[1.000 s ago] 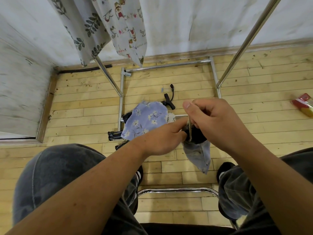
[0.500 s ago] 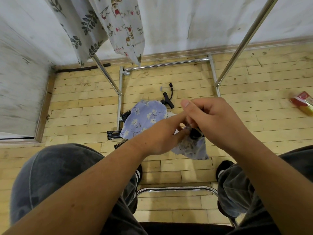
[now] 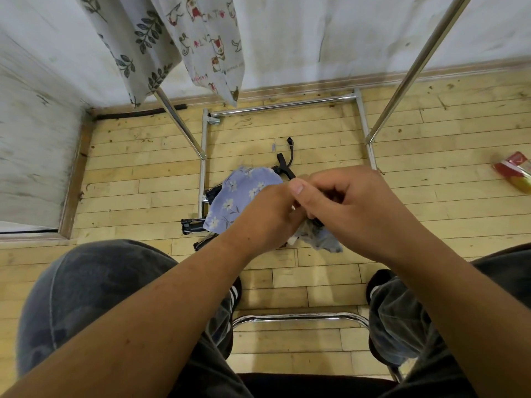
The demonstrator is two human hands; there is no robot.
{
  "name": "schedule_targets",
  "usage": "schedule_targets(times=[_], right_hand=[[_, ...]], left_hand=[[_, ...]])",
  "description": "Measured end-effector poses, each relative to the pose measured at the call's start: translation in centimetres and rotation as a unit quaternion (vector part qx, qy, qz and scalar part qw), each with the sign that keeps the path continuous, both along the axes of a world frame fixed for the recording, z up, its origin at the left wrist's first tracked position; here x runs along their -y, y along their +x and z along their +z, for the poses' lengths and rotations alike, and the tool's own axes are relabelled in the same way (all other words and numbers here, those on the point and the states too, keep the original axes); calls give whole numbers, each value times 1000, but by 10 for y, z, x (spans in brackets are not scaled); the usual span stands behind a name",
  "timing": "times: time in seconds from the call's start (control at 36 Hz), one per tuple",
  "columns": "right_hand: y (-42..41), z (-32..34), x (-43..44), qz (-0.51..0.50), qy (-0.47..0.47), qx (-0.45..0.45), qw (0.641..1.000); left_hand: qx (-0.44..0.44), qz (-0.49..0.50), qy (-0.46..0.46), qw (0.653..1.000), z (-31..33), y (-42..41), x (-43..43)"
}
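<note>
Both hands meet in front of the chrome drying rack (image 3: 203, 168), above the floor between its two side rails. The left hand (image 3: 267, 216) and right hand (image 3: 353, 208) are curled with fingertips together, pinching a small grey-blue cloth (image 3: 324, 239) whose bunched end hangs below the right knuckles. A small black thing (image 3: 317, 222), perhaps a clip, shows between the fingers, mostly hidden. On the floor inside the rack's base lies a lilac floral cloth (image 3: 238, 193), draped over black folded hardware (image 3: 192, 225) beside the left rail. From the rack's upper part hang a leaf-print cloth (image 3: 138, 47) and a cat-print cloth (image 3: 207, 38). Well right of the rack lies a red and yellow packet (image 3: 514, 173).
</note>
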State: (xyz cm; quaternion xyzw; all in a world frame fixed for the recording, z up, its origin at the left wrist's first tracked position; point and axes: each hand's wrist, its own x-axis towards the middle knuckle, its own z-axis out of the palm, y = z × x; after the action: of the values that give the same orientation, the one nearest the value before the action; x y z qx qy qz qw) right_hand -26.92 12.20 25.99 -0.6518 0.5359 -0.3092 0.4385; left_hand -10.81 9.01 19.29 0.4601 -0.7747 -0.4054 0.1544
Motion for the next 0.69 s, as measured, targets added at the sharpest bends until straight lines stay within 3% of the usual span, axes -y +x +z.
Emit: schedule_targets(times=[0.08, 0.17, 0.28, 0.42, 0.58, 0.69], right_hand=[[2, -1, -1, 3, -8, -8, 1000], [5, -4, -1, -2, -20, -13, 1000], [4, -2, 1, -34, -25, 29, 999], [-2, 3, 2, -64, 25, 83, 994], [-9, 0, 7, -77, 48, -33, 995], [-7, 1, 6, -66, 48, -43, 996]], left_hand=[[-16, 10, -57, 998, -1, -2, -1], [12, -8, -50, 999, -4, -5, -1], [-17, -13, -35, 999, -1, -7, -5], [-28, -6, -32, 999, -4, -5, -4], [-22, -7, 30, 999, -7, 1, -3], [-10, -18, 79, 997, -6, 3, -4]])
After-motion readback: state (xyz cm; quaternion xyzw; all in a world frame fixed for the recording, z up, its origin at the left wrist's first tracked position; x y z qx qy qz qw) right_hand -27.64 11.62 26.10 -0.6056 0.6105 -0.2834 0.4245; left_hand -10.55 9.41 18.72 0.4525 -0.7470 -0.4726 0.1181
